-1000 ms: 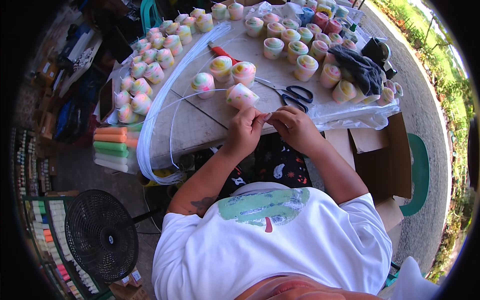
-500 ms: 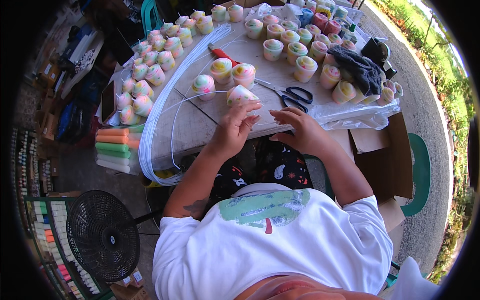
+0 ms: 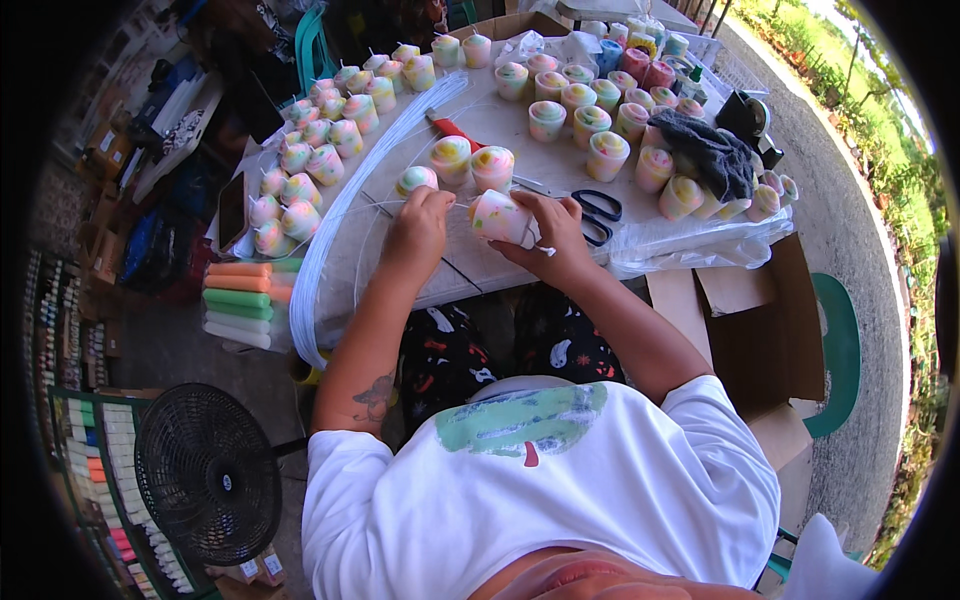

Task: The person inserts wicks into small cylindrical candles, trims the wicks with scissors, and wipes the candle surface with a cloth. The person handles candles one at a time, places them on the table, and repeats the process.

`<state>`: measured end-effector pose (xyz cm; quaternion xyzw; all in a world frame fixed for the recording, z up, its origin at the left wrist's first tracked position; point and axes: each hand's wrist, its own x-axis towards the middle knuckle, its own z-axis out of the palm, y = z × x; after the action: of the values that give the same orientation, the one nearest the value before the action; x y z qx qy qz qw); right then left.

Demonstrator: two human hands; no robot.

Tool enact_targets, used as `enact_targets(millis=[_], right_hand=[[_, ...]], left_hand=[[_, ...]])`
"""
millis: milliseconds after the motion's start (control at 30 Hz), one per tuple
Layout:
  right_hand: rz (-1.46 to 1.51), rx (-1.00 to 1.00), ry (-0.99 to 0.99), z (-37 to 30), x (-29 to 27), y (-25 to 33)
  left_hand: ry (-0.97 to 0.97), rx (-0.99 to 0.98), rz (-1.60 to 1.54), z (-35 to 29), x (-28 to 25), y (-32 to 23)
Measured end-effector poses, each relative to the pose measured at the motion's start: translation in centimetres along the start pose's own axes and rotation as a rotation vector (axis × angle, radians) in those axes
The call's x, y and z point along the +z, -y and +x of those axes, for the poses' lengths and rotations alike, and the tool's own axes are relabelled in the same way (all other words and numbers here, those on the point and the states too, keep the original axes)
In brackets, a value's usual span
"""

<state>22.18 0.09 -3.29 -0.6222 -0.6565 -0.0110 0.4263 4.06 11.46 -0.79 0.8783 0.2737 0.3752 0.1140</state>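
Reference point: the bundle of white cord (image 3: 338,205), curved across the table (image 3: 495,120).

Right of the bundle, the right hand (image 3: 555,235) is clamped on a tilted speckled cup (image 3: 498,217); whether the cup touches the table, cannot tell. A white knot (image 3: 546,251) shows by this hand, at the cup's near end. Between bundle and cup, the left hand (image 3: 416,232) has its fingertips together, apparently on a thin strand (image 3: 459,206) that reaches toward the cup.

Progress (judged): the cups left of the bundle (image 3: 325,163) mostly show short white wicks on top, so they look finished. The tilted cup seems partway: strand and knot present, no trimmed wick seen. Just right of the bundle, three upright cups (image 3: 492,168) show no wick I can make out; nor do the many cups farther right of it (image 3: 607,155). These look untreated.

Scissors (image 3: 536,187), right of the bundle, lie out of either hand.
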Motion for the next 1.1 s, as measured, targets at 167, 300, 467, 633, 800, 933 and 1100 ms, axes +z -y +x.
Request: enact_targets(millis=[167,300,467,633,800,933,1100], right_hand=[[0.076,-0.047,-0.082,0.5,-6.9,3.4],[0.008,-0.172,-0.022,1.2,-8.3,5.2],[-0.094,-0.289,0.018,1.8,-8.8,6.5],[0.258,-0.162,0.189,3.0,-11.7,7.2],[-0.032,0.294,0.245,3.6,-10.0,-0.9],[-0.569,0.243,0.39,1.0,-6.4,-5.3],[-0.467,0.363,0.645,3.0,-8.6,-3.7]], left_hand=[[-0.058,-0.036,-0.002,-1.0,-4.9,1.3],[0.061,-0.129,0.269,-1.3,-5.2,-1.1],[0.143,0.081,-0.082,-0.5,-5.6,-8.9],[0.1,-0.011,-0.558,-0.7,-3.6,-8.1],[0.002,-0.041,-0.811,-1.6,-2.4,-6.6],[-0.05,-0.082,-0.823,-1.7,-1.6,-6.1],[-0.076,-0.081,-0.754,-2.2,-1.5,-5.8]])
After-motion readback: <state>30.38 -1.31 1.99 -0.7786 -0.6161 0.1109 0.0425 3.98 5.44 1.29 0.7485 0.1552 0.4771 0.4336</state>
